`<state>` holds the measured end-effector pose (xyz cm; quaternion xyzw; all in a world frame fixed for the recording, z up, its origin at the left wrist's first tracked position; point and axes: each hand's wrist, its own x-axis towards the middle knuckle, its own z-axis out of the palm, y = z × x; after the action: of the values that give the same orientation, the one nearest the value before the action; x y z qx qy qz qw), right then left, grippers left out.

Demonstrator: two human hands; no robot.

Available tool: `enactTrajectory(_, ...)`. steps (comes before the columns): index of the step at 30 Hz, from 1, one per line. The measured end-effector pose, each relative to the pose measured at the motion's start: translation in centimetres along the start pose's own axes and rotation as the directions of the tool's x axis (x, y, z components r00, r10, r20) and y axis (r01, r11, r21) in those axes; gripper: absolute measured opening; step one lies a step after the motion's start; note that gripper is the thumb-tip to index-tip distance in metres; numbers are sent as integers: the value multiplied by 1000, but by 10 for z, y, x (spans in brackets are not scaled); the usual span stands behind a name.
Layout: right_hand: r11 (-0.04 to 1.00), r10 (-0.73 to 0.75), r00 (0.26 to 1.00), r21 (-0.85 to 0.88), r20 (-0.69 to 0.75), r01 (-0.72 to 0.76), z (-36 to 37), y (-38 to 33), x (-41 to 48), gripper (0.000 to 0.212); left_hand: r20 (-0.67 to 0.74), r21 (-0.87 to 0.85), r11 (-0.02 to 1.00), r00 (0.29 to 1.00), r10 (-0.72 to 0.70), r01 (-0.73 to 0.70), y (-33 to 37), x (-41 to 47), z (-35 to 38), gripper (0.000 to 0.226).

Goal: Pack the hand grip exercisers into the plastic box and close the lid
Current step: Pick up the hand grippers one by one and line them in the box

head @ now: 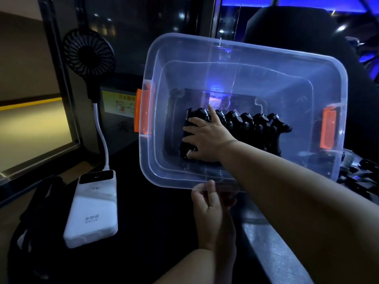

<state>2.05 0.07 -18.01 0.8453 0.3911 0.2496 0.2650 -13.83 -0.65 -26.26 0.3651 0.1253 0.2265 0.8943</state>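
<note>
A clear plastic box (244,46) with orange latches stands open on the dark table, tilted toward me. Several black hand grip exercisers (256,125) lie in a row on its bottom. My right hand (205,136) reaches into the box and rests on the leftmost exerciser (192,115), fingers spread over it and curled round its edge near the metal spring. My left hand (211,210) holds the box's near rim, thumb on top and fingers underneath. No lid is in view.
A white power bank (92,210) lies at the left with a black fan (88,56) on a white gooseneck plugged into it. A black strap (30,222) lies at the far left. More black exercisers (361,177) lie on the table right of the box.
</note>
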Motion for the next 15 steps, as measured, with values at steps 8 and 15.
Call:
enactTrajectory(8, 995, 32, 997, 98, -77, -24, -18, 16, -13, 67, 6, 54, 998, 1000, 28, -28, -1, 5, 2, 11)
enactTrajectory(15, 913, 315, 928, 330, -200, -239, -20, 33, -77, 59, -3, 162, 982, 995, 97, -95, 1, 1, 5, 13)
